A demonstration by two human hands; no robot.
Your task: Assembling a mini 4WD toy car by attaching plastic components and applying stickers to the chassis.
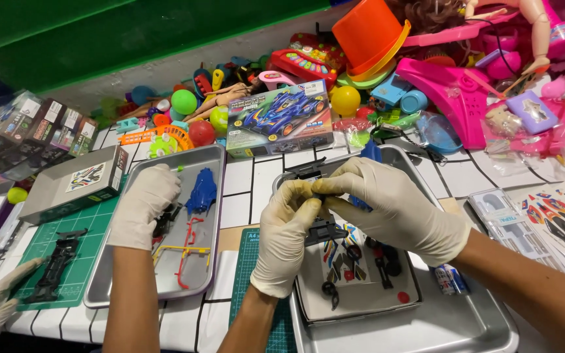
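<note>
Over the near metal tray (465, 327), the gloved left hand (286, 235) and gloved right hand (393, 209) are both pinching a small black plastic chassis part (322, 230); twisting could be snapping it or dropping it among loose wheels (329, 289).

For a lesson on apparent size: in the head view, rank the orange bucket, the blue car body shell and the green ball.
1. orange bucket
2. blue car body shell
3. green ball
The bucket sits farthest back yet looks largest.
</note>
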